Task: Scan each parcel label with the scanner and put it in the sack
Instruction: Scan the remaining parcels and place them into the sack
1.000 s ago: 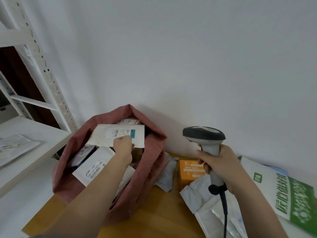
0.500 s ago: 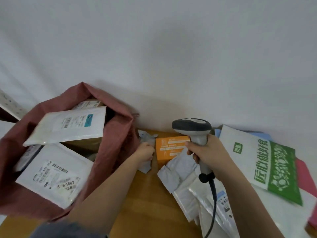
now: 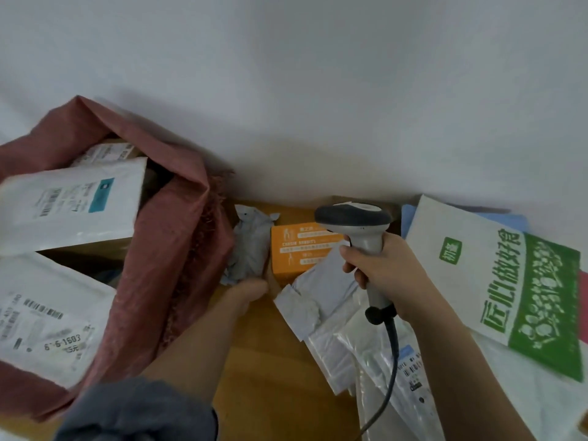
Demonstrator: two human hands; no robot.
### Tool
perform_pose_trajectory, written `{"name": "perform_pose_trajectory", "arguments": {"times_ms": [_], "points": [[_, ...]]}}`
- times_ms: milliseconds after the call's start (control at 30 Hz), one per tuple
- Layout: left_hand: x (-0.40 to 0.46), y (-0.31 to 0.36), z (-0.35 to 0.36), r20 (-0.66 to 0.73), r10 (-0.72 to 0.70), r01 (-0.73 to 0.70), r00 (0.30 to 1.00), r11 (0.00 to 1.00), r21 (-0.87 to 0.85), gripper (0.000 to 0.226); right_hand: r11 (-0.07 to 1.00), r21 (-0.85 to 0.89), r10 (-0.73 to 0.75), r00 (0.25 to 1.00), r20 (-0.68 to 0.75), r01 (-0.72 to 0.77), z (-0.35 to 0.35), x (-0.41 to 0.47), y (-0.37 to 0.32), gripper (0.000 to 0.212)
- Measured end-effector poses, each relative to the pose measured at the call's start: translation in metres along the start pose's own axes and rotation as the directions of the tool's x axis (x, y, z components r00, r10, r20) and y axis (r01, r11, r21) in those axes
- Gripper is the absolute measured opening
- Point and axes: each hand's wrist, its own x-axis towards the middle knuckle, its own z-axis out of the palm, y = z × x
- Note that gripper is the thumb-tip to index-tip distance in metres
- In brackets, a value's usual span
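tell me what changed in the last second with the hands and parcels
The left hand let go of the white labelled mailer, now lying in the red sack, and moved right to the crumpled grey parcel beside the orange box; whether it grips it yet is unclear. The right hand still holds the scanner over the pile.

Left arm [image 3: 197, 332]: bare from hand [image 3: 251, 286] up the forearm, then a loose grey-blue sleeve [image 3: 136, 412] over the upper arm. Right arm [image 3: 445, 345]: bare, no sleeve visible. Hands ungloved.
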Motion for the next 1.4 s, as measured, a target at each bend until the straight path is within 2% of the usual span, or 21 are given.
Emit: {"name": "perform_pose_trajectory", "arguments": {"times_ms": [133,267,300,367,433,467,567,700,867,967,1067,1200,1267,1400], "points": [[0.002,-0.004,0.001,-0.001,-0.007,0.007,1.000,0.991,0.137,0.048,1.000,0.003,0.008,1.000,-0.004,-0.008,0.001,0.003,0.001,0.009],[-0.003,-0.005,-0.001,-0.006,-0.023,0.023,1.000,0.997,0.069,0.074,1.000,-0.024,-0.014,1.000,0.011,0.014,0.006,0.000,-0.002,0.010],[-0.006,-0.006,-0.002,-0.035,-0.008,0.010,0.999,0.999,0.051,0.078,0.999,-0.028,-0.019,1.000,0.013,0.020,0.007,-0.002,-0.003,0.010],[-0.014,-0.007,-0.007,-0.179,0.031,-0.019,0.983,0.997,0.072,0.085,0.999,-0.030,-0.030,0.999,0.015,0.030,0.010,-0.006,-0.006,0.009],[-0.023,-0.007,-0.014,-0.306,0.077,-0.032,0.949,0.988,0.150,0.076,0.999,-0.015,-0.041,0.999,0.014,0.041,0.014,-0.011,-0.010,0.008],[-0.027,-0.008,-0.018,-0.319,0.090,-0.039,0.944,0.986,0.162,0.068,0.999,-0.005,-0.050,0.999,0.012,0.050,0.016,-0.014,-0.012,0.008],[-0.047,-0.006,-0.026,-0.261,0.064,-0.026,0.963,0.989,0.146,0.054,0.997,-0.007,-0.082,0.997,0.008,0.082,0.023,-0.025,-0.019,0.007],[-0.071,-0.003,-0.035,-0.119,0.038,-0.036,0.992,0.999,0.020,0.052,0.993,-0.015,-0.116,0.993,-0.004,0.116,0.033,-0.044,-0.024,0.008],[-0.110,0.005,-0.052,-0.040,0.025,-0.029,0.999,0.993,-0.111,0.005,0.991,0.009,-0.130,0.991,-0.029,0.130,0.042,-0.070,-0.033,0.008],[-0.129,0.005,-0.066,-0.011,0.044,-0.046,0.999,0.980,-0.193,0.012,0.986,0.015,-0.167,0.985,-0.054,0.168,0.045,-0.087,-0.043,0.008],[-0.146,0.001,-0.088,-0.054,0.103,-0.114,0.993,0.956,-0.272,0.016,0.978,0.026,-0.203,0.975,-0.091,0.207,0.045,-0.101,-0.053,0.010],[-0.164,-0.007,-0.116,-0.106,0.155,-0.186,0.982,0.869,-0.459,0.014,0.972,0.051,-0.222,0.967,-0.124,0.230,0.047,-0.114,-0.064,0.012],[-0.172,-0.009,-0.123,-0.104,0.237,-0.252,0.966,0.769,-0.587,0.017,0.968,0.069,-0.230,0.963,-0.137,0.241,0.048,-0.120,-0.068,0.011],[-0.188,-0.010,-0.130,-0.073,0.439,-0.325,0.896,0.533,-0.782,0.044,0.961,0.069,-0.257,0.958,-0.127,0.267,0.051,-0.132,-0.076,0.014]]}}
